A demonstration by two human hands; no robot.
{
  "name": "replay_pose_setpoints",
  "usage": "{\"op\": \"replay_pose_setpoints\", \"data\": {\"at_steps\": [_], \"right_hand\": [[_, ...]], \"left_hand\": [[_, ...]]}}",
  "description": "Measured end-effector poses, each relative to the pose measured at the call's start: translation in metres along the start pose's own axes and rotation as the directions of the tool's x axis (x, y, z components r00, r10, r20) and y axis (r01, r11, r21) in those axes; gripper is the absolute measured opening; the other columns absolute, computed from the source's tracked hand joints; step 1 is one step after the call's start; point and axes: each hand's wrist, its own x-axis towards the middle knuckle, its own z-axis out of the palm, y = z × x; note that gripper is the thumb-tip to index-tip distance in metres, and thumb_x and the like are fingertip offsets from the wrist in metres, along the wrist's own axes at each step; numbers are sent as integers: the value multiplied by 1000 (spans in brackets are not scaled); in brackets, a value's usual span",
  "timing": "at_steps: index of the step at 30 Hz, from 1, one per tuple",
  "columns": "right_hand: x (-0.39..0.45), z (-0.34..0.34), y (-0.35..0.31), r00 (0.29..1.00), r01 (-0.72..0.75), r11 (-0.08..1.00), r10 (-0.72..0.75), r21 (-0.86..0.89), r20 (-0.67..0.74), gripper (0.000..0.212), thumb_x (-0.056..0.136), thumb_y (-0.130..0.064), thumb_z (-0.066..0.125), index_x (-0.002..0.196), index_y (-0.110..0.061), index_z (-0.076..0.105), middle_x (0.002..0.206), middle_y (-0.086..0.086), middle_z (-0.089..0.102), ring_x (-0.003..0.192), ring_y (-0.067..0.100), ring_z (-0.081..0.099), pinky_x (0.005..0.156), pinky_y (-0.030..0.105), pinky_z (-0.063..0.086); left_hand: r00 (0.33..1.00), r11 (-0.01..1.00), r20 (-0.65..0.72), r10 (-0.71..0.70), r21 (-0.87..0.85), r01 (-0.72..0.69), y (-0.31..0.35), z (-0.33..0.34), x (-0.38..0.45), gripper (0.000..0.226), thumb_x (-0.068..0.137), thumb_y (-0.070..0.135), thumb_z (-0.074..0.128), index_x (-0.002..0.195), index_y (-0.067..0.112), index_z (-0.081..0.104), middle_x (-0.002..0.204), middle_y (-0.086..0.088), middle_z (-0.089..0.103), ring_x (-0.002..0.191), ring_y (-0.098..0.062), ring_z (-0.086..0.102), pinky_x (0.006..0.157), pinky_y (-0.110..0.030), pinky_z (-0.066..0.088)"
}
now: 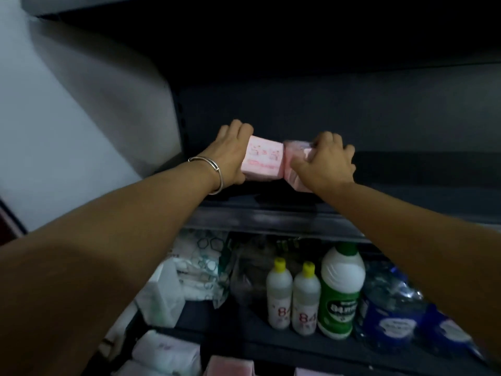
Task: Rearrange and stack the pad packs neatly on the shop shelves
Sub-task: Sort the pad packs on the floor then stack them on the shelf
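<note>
One pink pack (296, 169) half hidden

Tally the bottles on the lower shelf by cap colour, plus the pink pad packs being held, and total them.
Small white bottles with yellow caps: 2
Large white-and-green bottle with green cap: 1
Pink pad packs held on the upper shelf: 2, one in the left hand at, one in the right hand at
Total: 5

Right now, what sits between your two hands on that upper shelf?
In the head view, two pink pad packs fill the gap: the left hand holds the left pack, the right hand grips the right pack. The packs touch.
</note>
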Motion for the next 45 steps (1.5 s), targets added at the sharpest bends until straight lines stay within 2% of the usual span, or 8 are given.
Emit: {"op": "replay_pose_setpoints", "data": {"at_steps": [10, 15, 19, 23, 27, 34, 42, 45], "right_hand": [[-101, -50, -4, 996, 84, 964, -88, 252, 5, 43, 83, -31, 58, 119, -10, 47, 124, 9, 46, 118, 28, 38, 98, 41, 39], [-145, -51, -7, 990, 104, 934, -129, 341, 53, 46, 76, -36, 59, 114, -12, 50, 116, 9, 52, 110, 29, 49, 93, 46, 46], [-173, -24, 11, 971, 39, 948, -110, 316, 210, 43, 84, -30, 60, 120, -9, 49, 115, 8, 54, 105, 25, 53, 88, 38, 49], [-198, 23, 45, 872, -111, 984, 30, 137, 489, 37, 85, -36, 57, 113, -12, 58, 111, 11, 59, 99, 28, 57, 80, 33, 47], [-221, 69, 74, 741, -69, 997, 82, -46, 666, 35, 84, -38, 58, 101, -7, 61, 105, 17, 63, 92, 31, 57, 74, 33, 44], [-242, 122, 102, 595, 30, 983, 128, -181, 793, 34, 85, -37, 57, 108, -12, 59, 103, 7, 54, 90, 21, 49, 59, 22, 38], [-243, 151, 113, 446, 121, 960, 174, -252, 878, 42, 86, -44, 54, 112, -11, 58, 114, 10, 58, 97, 23, 54, 78, 28, 44], [-248, 161, 109, 359, 230, 931, 189, -282, 914, 48, 89, -47, 48, 119, -10, 56, 119, 10, 56, 100, 23, 54, 70, 26, 41]], "left_hand": [[999, 985, -8, -36, -172, 34, 16, -46, -93, 79, 59, 26, 85, 124, 6, 45, 121, -19, 36, 111, -29, 42, 100, -34, 38], [998, 984, 30, -49, -169, 53, 18, -62, -144, 75, 63, 11, 81, 127, 5, 41, 126, -18, 36, 103, -24, 45, 90, -26, 39], [979, 979, 187, -85, -165, 116, 7, -32, -184, 78, 60, 8, 80, 128, 7, 41, 124, -15, 40, 109, -26, 45, 86, -22, 36], [887, 947, 447, -113, -220, 232, 2, 31, -226, 79, 59, 7, 82, 127, 8, 42, 118, -11, 45, 103, -22, 48, 84, -26, 42], [765, 921, 639, -80, -246, 302, 5, 103, -265, 72, 62, 9, 81, 124, 10, 44, 112, -7, 49, 97, -18, 48, 78, -25, 41], [568, 931, 823, -17, -194, 308, 13, 205, -310, 75, 59, 18, 82, 123, 18, 44, 119, -6, 51, 110, -22, 48, 91, -30, 44], [555, 978, 829, -71, -50, 200, 23, 254, -331, 83, 65, 19, 80, 133, 14, 33, 129, -11, 38, 121, -27, 39, 103, -38, 38], [562, 996, 824, -72, 32, 80, 26, 260, -337, 84, 69, 23, 78, 137, 14, 29, 138, -12, 33, 128, -28, 32, 106, -38, 32]]}}
